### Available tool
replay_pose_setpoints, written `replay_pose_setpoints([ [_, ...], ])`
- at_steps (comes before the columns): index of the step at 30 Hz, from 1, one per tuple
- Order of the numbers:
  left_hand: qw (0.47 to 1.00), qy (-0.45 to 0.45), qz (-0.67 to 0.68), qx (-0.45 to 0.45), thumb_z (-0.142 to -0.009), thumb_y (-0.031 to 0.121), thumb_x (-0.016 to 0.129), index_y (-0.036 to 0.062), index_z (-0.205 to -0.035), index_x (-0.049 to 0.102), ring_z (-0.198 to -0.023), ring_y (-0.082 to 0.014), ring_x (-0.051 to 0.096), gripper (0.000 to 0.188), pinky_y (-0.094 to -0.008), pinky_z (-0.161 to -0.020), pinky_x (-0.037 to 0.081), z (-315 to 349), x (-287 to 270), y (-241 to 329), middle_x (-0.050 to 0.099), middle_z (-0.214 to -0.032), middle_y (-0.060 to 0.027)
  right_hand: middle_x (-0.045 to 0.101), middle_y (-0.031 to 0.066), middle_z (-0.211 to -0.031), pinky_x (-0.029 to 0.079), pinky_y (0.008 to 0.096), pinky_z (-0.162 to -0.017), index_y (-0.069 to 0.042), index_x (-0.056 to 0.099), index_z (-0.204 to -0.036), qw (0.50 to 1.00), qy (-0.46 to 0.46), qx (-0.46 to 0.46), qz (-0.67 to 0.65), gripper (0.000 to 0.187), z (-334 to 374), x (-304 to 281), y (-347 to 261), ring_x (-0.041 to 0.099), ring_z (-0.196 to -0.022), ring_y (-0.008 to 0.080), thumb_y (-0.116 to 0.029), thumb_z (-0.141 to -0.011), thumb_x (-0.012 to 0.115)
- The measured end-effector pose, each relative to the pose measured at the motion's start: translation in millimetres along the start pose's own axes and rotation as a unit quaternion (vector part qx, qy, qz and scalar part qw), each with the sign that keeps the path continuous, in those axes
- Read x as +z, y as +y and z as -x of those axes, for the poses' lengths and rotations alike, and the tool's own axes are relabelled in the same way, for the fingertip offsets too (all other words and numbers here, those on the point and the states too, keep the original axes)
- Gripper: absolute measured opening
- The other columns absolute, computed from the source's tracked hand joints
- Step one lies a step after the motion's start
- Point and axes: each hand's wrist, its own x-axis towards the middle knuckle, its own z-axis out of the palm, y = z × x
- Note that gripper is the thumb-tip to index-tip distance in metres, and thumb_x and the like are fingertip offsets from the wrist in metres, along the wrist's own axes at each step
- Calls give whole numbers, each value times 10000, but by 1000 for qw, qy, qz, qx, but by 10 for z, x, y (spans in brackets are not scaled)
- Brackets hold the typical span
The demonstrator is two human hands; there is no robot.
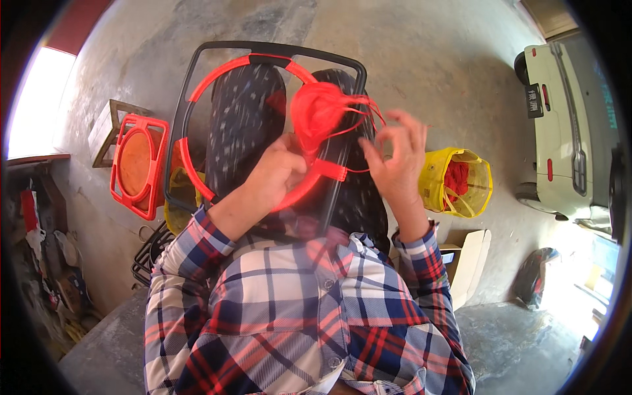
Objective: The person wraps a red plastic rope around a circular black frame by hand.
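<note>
Across my lap lies a black frame (296, 49) with rounded corners. The ring inside it is partly wrapped in red strip (227, 67), and black shows between the wrapped stretches. My left hand (280, 168) is closed at the narrow end of a bundle of red strands (319, 108), over the ring's right side. The bundle is blurred, and its loose ends trail right. A thin red strand runs from the wrapping on the near right of the ring to my right hand (398, 148). Those fingers are curled around it, raised just right of the frame; their exact grip is partly blurred.
A yellow basket (431, 181) with red strands inside stands right of my legs, an opened cardboard box (471, 270) nearer. On the left, a red frame with a round centre (158, 168) leans by a wooden stool (102, 135). A pale vehicle (563, 131) stands far right.
</note>
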Motion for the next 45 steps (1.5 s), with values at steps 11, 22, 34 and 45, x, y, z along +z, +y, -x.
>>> replay_pose_setpoints([
  [11,991,-67,-7,-117,-820,35,513,8,-1080,596,-560,-194,606,274,-296,-430,481,-9,-30,-30,643,-778,-114,568,145,-1186,414,417,-972,-56,657,-1030,967,-107,60,-224,374,295,104,-57,513,-1133,319,-107,-668,736],
  [22,995,-49,36,-85,-867,106,522,-6,-1142,551,-666,-154,638,298,-277,-557,528,59,106,82,662,-947,-95,430,3,-783,438,381,-790,-108,487,-979,557,96,162,-809,340,575,-1426,811,439,-730,152,-271,-752,681],
  [34,989,-86,-118,-20,-912,81,585,-12,-1061,580,-702,-127,645,175,-244,-617,531,68,-29,-46,661,-918,-77,617,17,-790,496,242,-674,-10,552,-1021,786,-209,358,-459,310,320,-177,-194,599,-713,91,-89,-795,749],
  [45,992,-70,-78,-64,-924,132,569,-10,-1088,557,-635,-161,637,217,-257,-539,515,58,40,48,651,-857,-108,609,90,-693,501,311,-573,8,549,-983,718,-89,447,-526,277,326,-643,363,590,-579,181,-25,-726,649],
])
